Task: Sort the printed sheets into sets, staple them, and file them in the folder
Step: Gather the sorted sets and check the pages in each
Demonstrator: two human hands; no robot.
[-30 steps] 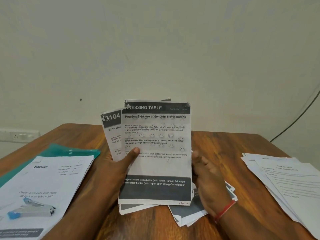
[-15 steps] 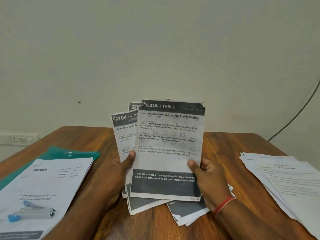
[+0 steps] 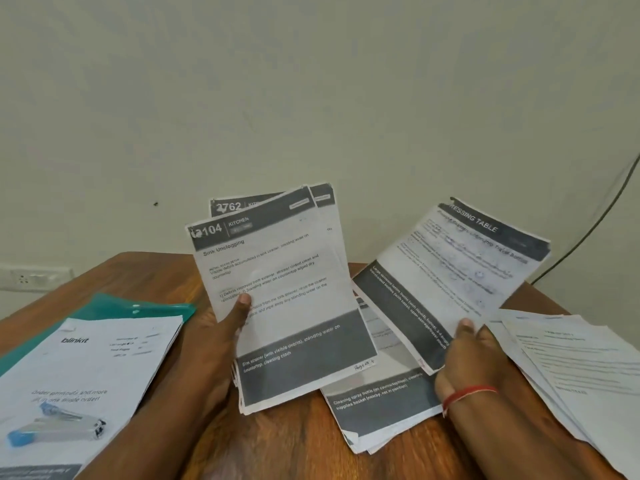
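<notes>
My left hand (image 3: 221, 327) holds a fanned stack of printed sheets (image 3: 277, 292) upright over the table; the front one reads "Sink Unclogging". My right hand (image 3: 464, 355) grips a single "Dressing Table" sheet (image 3: 450, 271), tilted to the right and apart from the stack. Below both lies a small pile of printed sheets (image 3: 374, 410) flat on the table. A green folder (image 3: 145, 308) lies at the left, partly under a white "blinkit" sheet pile (image 3: 86, 368). A blue and silver stapler (image 3: 55, 427) rests on that pile.
A spread pile of white printed sheets (image 3: 571, 368) covers the table's right side. The wooden table (image 3: 294, 445) runs back to a plain wall (image 3: 311, 98). A wall socket (image 3: 34, 277) sits at the far left, and a dark cable (image 3: 588, 230) hangs at the right.
My right hand has pulled the "Dressing Table" sheet off the front of the stack and carried it right. The "Sink Unclogging" sheet now faces me in my left hand.
</notes>
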